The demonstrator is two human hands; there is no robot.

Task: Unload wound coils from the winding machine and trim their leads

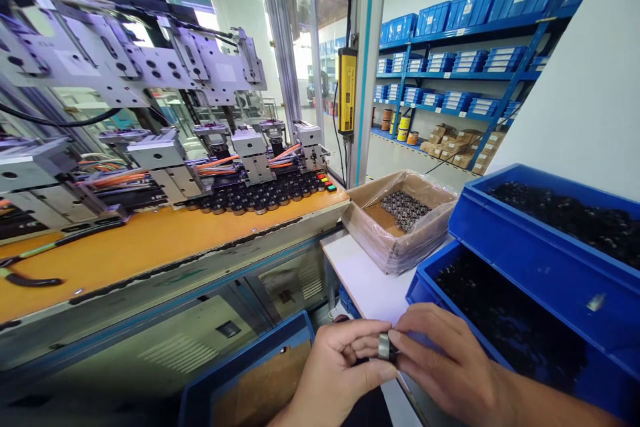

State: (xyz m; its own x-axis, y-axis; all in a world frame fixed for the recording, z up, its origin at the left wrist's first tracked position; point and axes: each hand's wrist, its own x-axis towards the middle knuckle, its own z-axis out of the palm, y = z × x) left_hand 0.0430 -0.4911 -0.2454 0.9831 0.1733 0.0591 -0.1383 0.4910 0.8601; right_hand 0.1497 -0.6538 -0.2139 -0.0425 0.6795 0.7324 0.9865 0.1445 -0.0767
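Low in the view, both of my hands meet around a small silver metal ring [384, 346] with a black part at its right side. My left hand [345, 363] pinches it between thumb and fingers from the left. From the right, my right hand [445, 357] has its fingertips on the black side, and they hide part of it. Beyond my hands, a plastic-lined carton [387, 250] holds many small metal rings. To the right, an upper blue bin [545, 230] and a lower blue bin [430, 273] hold heaps of small black parts.
On the left stands a machine with an orange worktop [165, 247], bearing rows of small black round parts [250, 199] and pliers [35, 279]. A blue crate [187, 407] with a brown bottom sits below it. The carton rests on a white table [345, 253]. Blue shelving [440, 37] stands behind.
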